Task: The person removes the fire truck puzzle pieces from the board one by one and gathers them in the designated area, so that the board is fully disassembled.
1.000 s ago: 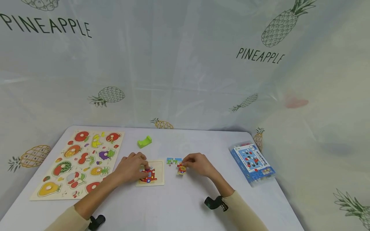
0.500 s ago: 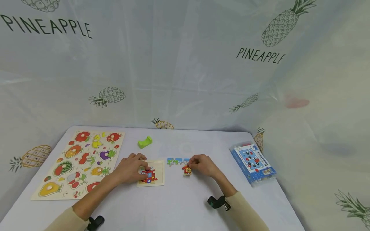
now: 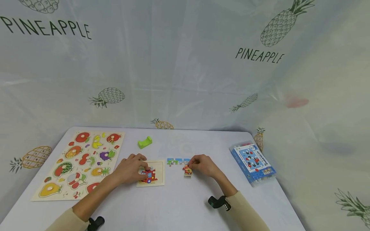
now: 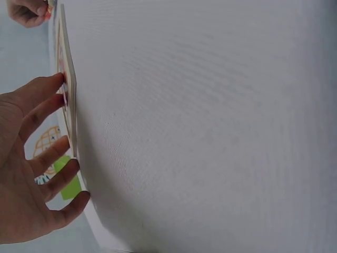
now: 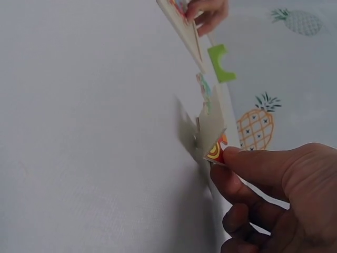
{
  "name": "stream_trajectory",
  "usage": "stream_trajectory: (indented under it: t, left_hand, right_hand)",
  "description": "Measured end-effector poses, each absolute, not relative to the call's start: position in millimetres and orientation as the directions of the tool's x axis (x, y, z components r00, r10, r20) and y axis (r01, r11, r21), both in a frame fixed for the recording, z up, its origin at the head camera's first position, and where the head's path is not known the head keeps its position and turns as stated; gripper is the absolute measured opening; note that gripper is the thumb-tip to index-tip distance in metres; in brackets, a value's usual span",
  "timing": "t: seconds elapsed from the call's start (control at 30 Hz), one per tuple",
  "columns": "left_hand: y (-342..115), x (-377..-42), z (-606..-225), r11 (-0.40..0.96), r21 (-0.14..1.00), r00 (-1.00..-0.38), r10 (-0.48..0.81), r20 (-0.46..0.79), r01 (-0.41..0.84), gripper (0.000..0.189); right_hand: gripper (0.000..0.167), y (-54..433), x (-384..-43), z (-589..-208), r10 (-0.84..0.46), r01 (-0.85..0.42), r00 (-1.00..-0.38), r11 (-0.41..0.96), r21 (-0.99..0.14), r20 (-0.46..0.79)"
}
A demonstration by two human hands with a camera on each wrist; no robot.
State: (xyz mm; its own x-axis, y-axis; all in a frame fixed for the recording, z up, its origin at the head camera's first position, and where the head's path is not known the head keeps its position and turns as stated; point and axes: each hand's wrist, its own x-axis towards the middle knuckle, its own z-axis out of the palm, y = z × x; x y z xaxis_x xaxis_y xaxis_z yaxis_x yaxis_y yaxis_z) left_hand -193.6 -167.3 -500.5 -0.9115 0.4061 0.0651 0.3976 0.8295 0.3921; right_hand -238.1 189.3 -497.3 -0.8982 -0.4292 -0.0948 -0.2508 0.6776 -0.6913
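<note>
My left hand (image 3: 130,170) rests on a small square wooden puzzle board (image 3: 160,180) with a red and blue vehicle picture (image 3: 151,176). In the left wrist view, its thumb and index fingertips touch the board's face, with the other fingers spread near its edge. My right hand (image 3: 203,165) pinches a puzzle piece (image 3: 188,171), red and yellow, between thumb and index finger. In the right wrist view, the piece (image 5: 216,152) stands tilted, its pale back showing. Just behind it, a row of blue and green puzzle pieces (image 3: 174,161) lies on the table, its right end reaching my right fingers.
A large fruit puzzle board (image 3: 65,183) covers the table's left side, partly behind my left forearm. A green curved block (image 3: 145,142) lies at the back. On the right is a blue box (image 3: 254,163) in clear plastic. A pineapple-print curtain (image 3: 185,64) hangs behind the table.
My right hand has moved a little to the right with the red and yellow puzzle piece, showing more of the blue row. My left hand has stayed on the small board.
</note>
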Motion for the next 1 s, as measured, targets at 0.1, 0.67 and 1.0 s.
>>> stream_trajectory:
  t: [0.1, 0.67, 1.0]
  left_hand:
    - [-167.6, -192.9, -500.0, 0.829, 0.396, -0.912, 0.404, 0.066, 0.395, 0.014]
    - [-168.3, -193.4, -501.3, 0.822, 0.408, -0.912, 0.405, 0.072, 0.397, 0.016]
    - [-168.9, -194.5, -500.7, 0.821, 0.409, -0.911, 0.406, 0.074, 0.399, 0.015]
  right_hand:
    - [0.005, 188.6, -237.7, -497.1, -0.431, -0.255, -0.897, 0.681, -0.686, -0.094]
    - [0.009, 182.3, -225.3, -493.7, -0.403, -0.292, -0.914, 0.731, -0.617, -0.045]
    - [0.012, 179.4, -217.6, -495.0, -0.408, -0.332, -0.913, 0.769, -0.546, -0.02]
